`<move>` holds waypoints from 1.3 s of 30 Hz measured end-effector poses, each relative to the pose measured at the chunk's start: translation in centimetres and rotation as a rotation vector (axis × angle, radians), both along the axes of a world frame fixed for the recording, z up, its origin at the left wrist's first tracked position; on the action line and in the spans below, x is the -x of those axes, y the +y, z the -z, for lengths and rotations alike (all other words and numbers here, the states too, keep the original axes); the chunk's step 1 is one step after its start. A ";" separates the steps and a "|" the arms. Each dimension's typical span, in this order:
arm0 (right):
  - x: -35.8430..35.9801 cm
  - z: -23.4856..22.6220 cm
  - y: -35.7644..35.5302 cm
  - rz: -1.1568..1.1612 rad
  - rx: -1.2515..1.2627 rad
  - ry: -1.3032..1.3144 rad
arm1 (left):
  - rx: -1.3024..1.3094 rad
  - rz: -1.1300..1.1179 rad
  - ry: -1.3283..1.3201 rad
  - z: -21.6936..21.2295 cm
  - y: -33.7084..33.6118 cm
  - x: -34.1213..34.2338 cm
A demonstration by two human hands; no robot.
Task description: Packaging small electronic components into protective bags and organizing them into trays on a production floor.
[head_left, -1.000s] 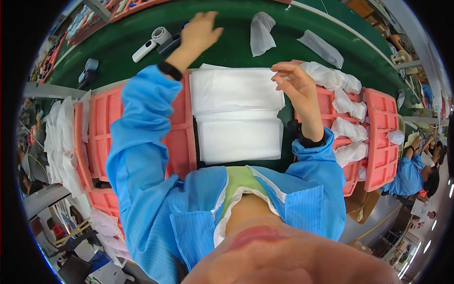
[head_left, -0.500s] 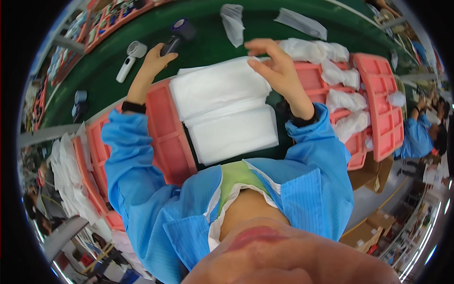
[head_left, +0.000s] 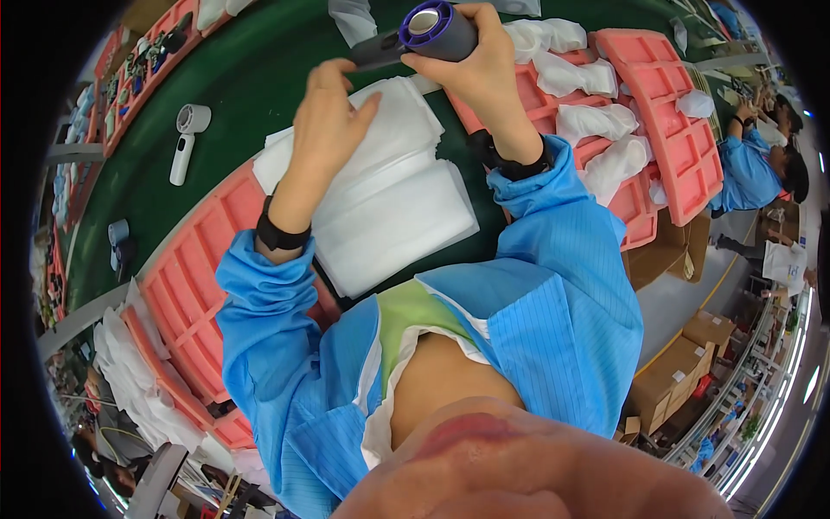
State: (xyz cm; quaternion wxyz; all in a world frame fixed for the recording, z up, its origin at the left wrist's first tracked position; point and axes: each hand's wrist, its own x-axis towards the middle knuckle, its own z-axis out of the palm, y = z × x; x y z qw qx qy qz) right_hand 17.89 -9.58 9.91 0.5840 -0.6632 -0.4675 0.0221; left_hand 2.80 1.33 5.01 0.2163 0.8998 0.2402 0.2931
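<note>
Dryer, dark grey, purple ring on the barrel end, held up over the far part of the desk. Right hand wraps the barrel, fingers closed round it, thumb side toward the ring. Barrel's long axis runs roughly left-right; ring end faces up toward the camera, grey handle end pokes out left toward the left hand. Left hand sits just beside that handle end, fingers loosely curled and apart, gripping nothing; fingertips near the handle, contact cannot be told. Right hand is on the dryer, left is the nearer free one, dryer lies up and right of it.

Under both hands: stack of white foam bags lying flat on the desk, near its front edge, left palm hovering over the stack's far-left part. Pink trays flank the stack at the left, more pink trays at the right with white wrapped pieces in them. A white dryer lies well apart toward the desk's left side. Another person in blue works at the far right.
</note>
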 end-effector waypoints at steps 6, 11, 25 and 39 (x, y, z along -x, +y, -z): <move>0.6 -1.0 -0.5 -0.007 0.019 0.009 | -0.092 0.096 0.355 3.6 -2.0 -0.5; -1.2 -3.1 -2.6 -0.057 0.067 0.041 | 0.037 0.129 0.175 3.6 -0.3 0.4; 2.1 0.8 -0.9 -0.473 0.002 -0.113 | 0.978 0.086 -0.829 -5.0 -3.7 3.3; 3.5 2.8 -0.2 -0.167 -0.074 -0.476 | -0.168 0.003 -0.590 -3.8 -6.8 2.3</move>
